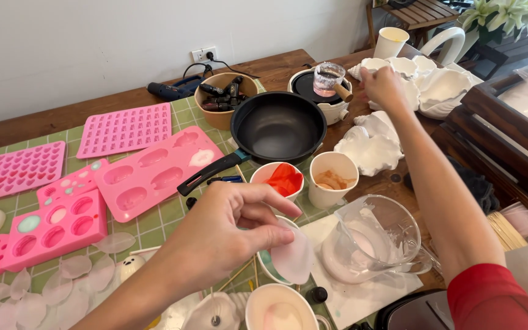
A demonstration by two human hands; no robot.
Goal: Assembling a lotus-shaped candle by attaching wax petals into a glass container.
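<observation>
Hands first: our left hand (224, 229) pinches a thin, translucent whitish petal-shaped flake (293, 258) between thumb and fingertips, holding it just above a small white cup (267, 264) at the near edge of the desk (154, 91). Our right hand (384, 87) reaches far across, its fingers curled down onto a white shell-shaped dish (371, 64) among a cluster of similar white shell dishes (441, 85); whether it grips the dish or only touches it, we cannot tell.

Just beside the left hand stand a clear glass measuring jug with whitish residue (371, 241) on a white sheet, a white paper cup with red colouring (279, 178) and a white paper cup with brownish residue (332, 177). Beyond them sits a black non-stick pan (278, 125), and near the right hand a small glass pitcher with a wooden handle (329, 79) rests on a round hotplate. To the left, pink silicone moulds (123, 128) lie on a green checked mat, with more translucent flakes (74, 269) scattered near them.
</observation>
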